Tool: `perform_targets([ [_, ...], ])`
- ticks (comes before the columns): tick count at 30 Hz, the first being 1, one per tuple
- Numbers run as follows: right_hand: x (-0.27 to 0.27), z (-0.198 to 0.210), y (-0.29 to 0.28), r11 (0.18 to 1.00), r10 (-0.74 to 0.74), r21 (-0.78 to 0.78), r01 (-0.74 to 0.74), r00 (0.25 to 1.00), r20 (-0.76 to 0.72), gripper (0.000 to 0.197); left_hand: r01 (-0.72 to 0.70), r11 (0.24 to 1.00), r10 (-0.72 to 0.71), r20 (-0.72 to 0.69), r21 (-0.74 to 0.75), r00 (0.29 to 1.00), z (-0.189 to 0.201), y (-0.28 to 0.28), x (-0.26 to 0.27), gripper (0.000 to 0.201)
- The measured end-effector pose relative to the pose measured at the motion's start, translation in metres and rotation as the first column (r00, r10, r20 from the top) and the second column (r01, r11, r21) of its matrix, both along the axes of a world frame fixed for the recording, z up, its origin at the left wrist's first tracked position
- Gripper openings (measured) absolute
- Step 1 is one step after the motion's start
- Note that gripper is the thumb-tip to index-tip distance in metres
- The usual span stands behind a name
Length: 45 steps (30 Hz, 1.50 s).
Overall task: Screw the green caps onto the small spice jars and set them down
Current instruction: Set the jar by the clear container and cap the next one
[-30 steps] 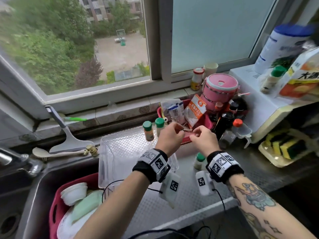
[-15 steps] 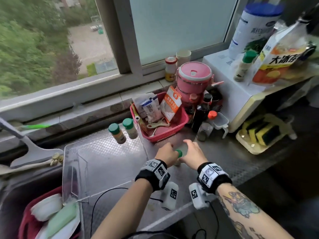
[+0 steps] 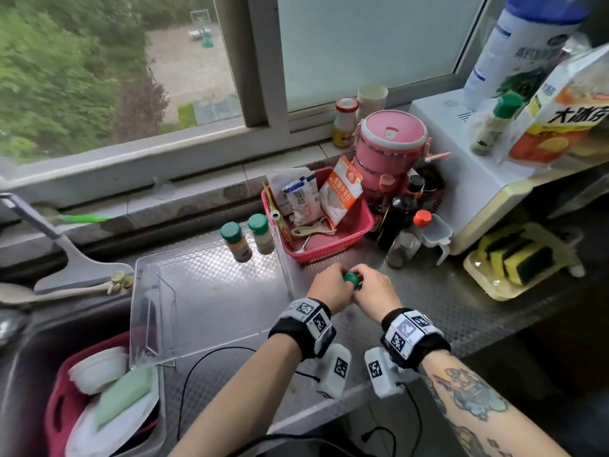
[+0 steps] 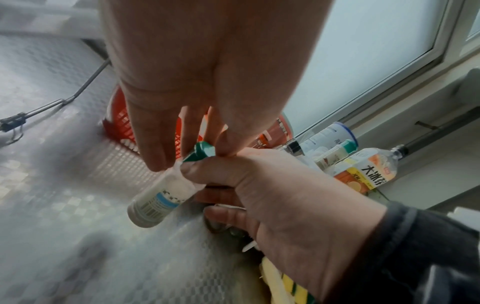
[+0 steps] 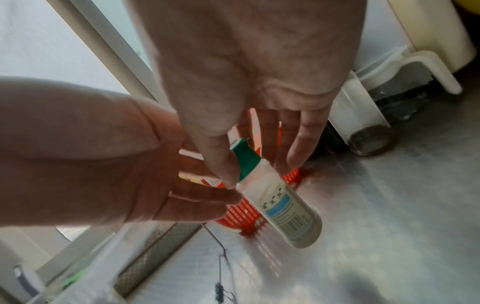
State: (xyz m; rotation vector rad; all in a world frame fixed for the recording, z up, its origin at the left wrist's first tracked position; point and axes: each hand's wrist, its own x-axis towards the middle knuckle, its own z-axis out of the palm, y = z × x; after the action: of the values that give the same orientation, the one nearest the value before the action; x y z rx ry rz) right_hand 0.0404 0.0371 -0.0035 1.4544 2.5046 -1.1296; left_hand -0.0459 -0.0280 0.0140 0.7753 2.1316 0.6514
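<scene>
A small spice jar (image 4: 158,197) with a white body, a blue label and a green cap (image 3: 352,279) is held between both hands above the steel counter (image 3: 428,301), just in front of the red basket. My left hand (image 3: 341,280) pinches the cap from above with its fingers (image 4: 193,127). My right hand (image 3: 364,282) pinches the jar's neck just under the cap, thumb (image 5: 218,162) in front. The jar (image 5: 283,209) hangs tilted; its base is hidden in the head view. Two capped jars (image 3: 235,242) (image 3: 262,234) stand upright at the clear tray's far right corner.
A red basket (image 3: 333,249) of packets sits right behind my hands, with dark bottles (image 3: 395,222) and a glass jar (image 3: 400,250) to its right. The clear tray (image 3: 211,291) lies to the left, a sponge dish (image 3: 517,262) to the right. A sink with dishes (image 3: 99,390) is near left.
My hands dropped from the red basket to the counter and took hold of the jar that stood there. The head view swung right and down.
</scene>
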Motion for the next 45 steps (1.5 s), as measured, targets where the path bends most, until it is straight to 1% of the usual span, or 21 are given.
perform_targets([
  [3, -0.007, 0.028, -0.003, 0.999, -0.008, 0.052, 0.011, 0.998, -0.065, 0.038, -0.024, 0.994, 0.027, -0.031, 0.107, 0.999, 0.023, -0.004, -0.007, 0.039],
  [6, -0.014, 0.057, -0.011, 0.993, -0.017, 0.11, 0.035, 0.987, -0.16, 0.033, -0.027, 0.972, 0.05, -0.096, 0.232, 0.994, 0.052, -0.015, -0.015, 0.036],
  [9, -0.02, 0.088, -0.028, 0.987, 0.035, 0.158, 0.005, 0.968, -0.249, 0.032, -0.043, 0.931, 0.091, -0.117, 0.362, 0.989, 0.08, -0.04, -0.025, 0.033],
  [12, -0.031, 0.11, -0.054, 0.986, 0.098, 0.161, -0.044, 0.934, -0.344, 0.033, -0.074, 0.888, 0.139, -0.112, 0.454, 0.984, 0.1, -0.074, -0.039, 0.032],
  [15, -0.054, 0.116, -0.082, 0.977, 0.176, 0.179, -0.116, 0.913, -0.368, 0.035, -0.125, 0.87, 0.206, -0.121, 0.477, 0.971, 0.111, -0.109, -0.058, 0.03],
  [19, -0.1, 0.11, -0.112, 0.973, 0.21, 0.172, -0.155, 0.9, -0.382, 0.037, -0.241, 0.856, 0.334, -0.133, 0.458, 0.933, 0.106, -0.14, -0.09, 0.031],
  [23, -0.142, 0.101, -0.132, 0.975, 0.209, 0.143, -0.168, 0.911, -0.356, 0.036, -0.347, 0.835, 0.431, -0.116, 0.427, 0.895, 0.098, -0.158, -0.122, 0.025],
  [25, -0.159, 0.097, -0.139, 0.968, 0.224, 0.179, -0.173, 0.922, -0.317, 0.036, -0.379, 0.821, 0.465, -0.114, 0.426, 0.878, 0.094, -0.163, -0.136, 0.022],
  [27, -0.171, 0.094, -0.144, 0.947, 0.258, 0.254, -0.195, 0.935, -0.244, 0.035, -0.41, 0.81, 0.489, -0.097, 0.42, 0.867, 0.089, -0.165, -0.146, 0.022],
  [29, -0.179, 0.094, -0.146, 0.921, 0.274, 0.324, -0.217, 0.952, -0.14, 0.035, -0.438, 0.799, 0.512, -0.082, 0.412, 0.855, 0.084, -0.164, -0.154, 0.023],
  [30, -0.184, 0.093, -0.146, 0.909, 0.276, 0.348, -0.228, 0.956, -0.094, 0.036, -0.456, 0.79, 0.525, -0.069, 0.409, 0.848, 0.082, -0.163, -0.159, 0.024],
  [32, -0.191, 0.091, -0.145, 0.901, 0.271, 0.364, -0.234, 0.961, -0.053, 0.035, -0.484, 0.778, 0.545, -0.047, 0.401, 0.837, 0.078, -0.159, -0.166, 0.024],
  [38, -0.205, 0.085, -0.139, 0.901, 0.245, 0.374, -0.22, 0.969, -0.021, 0.032, -0.488, 0.794, 0.54, -0.052, 0.362, 0.84, 0.067, -0.147, -0.177, 0.025],
  [45, -0.207, 0.081, -0.139, 0.887, 0.222, 0.411, -0.21, 0.975, 0.021, 0.03, -0.473, 0.81, 0.524, -0.066, 0.347, 0.849, 0.06, -0.144, -0.18, 0.024],
])
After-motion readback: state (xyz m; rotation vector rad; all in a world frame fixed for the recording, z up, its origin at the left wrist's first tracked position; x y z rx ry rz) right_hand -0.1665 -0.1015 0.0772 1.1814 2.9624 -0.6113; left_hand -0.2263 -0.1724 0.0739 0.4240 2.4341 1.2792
